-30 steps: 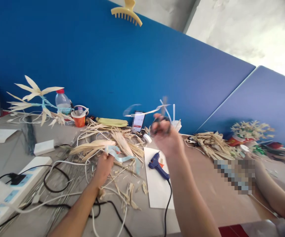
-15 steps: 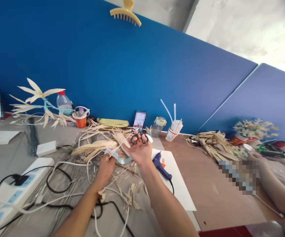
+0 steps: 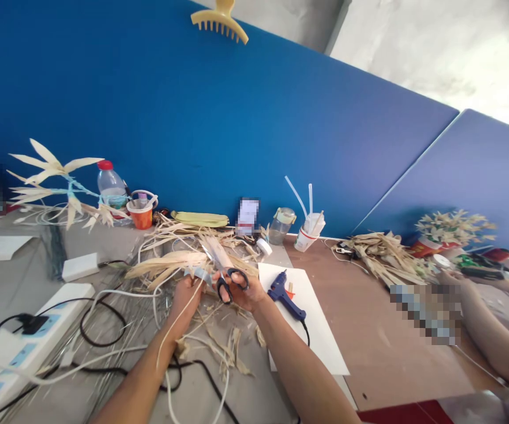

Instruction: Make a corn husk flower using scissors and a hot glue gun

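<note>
My right hand (image 3: 248, 292) holds a pair of scissors (image 3: 221, 272) with black ring handles; the blades point up and away over pale dried corn husks (image 3: 168, 263). Closed on a light blue ribbon (image 3: 201, 274), my left hand (image 3: 188, 294) is just left of the handles. A thin pale strand (image 3: 179, 317) trails from near its fingers down over the forearm. To the right of my right hand, a dark blue glue gun (image 3: 288, 295) rests on a white sheet (image 3: 325, 347).
A white power strip (image 3: 37, 330) and tangled cables lie at left. Along the blue partition stand a husk flower (image 3: 51, 168), a bottle (image 3: 110, 185), an orange bucket (image 3: 142, 217), a phone (image 3: 248, 217), a jar (image 3: 282, 225) and a cup (image 3: 307, 237). Another person's arm (image 3: 488, 330) is at right.
The scissors have swung from lying back across my open right palm to a grip with blades forward. My right hand has come lower, nearer my left hand, which still pinches the ribbon.
</note>
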A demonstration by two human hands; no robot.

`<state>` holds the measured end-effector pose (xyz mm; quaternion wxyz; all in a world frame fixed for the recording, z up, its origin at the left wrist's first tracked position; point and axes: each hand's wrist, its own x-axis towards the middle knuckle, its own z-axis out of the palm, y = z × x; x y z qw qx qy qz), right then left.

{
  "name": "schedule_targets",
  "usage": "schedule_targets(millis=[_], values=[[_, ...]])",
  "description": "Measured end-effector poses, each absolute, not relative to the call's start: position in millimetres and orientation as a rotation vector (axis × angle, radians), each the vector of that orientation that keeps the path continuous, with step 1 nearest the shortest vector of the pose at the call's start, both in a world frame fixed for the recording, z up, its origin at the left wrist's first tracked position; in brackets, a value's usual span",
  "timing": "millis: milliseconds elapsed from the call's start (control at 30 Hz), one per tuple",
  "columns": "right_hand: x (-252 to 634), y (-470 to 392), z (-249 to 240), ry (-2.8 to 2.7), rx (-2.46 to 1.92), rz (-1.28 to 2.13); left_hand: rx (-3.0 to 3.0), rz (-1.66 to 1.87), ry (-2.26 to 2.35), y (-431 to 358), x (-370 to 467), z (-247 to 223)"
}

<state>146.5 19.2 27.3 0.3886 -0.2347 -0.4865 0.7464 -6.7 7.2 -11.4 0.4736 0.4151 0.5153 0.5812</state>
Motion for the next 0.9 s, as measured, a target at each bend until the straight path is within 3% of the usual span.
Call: schedule_targets(millis=[267, 400, 500, 600, 667, 800, 900], values=[[147, 24, 32, -1.205, -0.525, 1.93, 0.933, 1.421, 1.214, 7, -3, -10], [162, 63, 62, -1.223, -0.781, 1.467, 0.934, 1.335, 1.157, 9, -5, -15], [179, 89, 87, -1.602, -1.331, 0.916, 0.857, 1.268, 1.097, 10, -6, -15], [189, 92, 94, -1.719, -1.508, 0.723, 0.738, 1.318, 0.994, 11, -7, -8], [189, 82, 87, -1.764, -1.462, 0.755, 0.697, 1.388, 0.889, 10, -8, -3], [179, 48, 65, -1.762, -1.166, 1.213, 0.701, 1.47, 0.775, 10, -9, 2], [170, 25, 60, -1.803, -1.084, 1.356, 0.726, 1.5, 0.765, 10, -9, 0]])
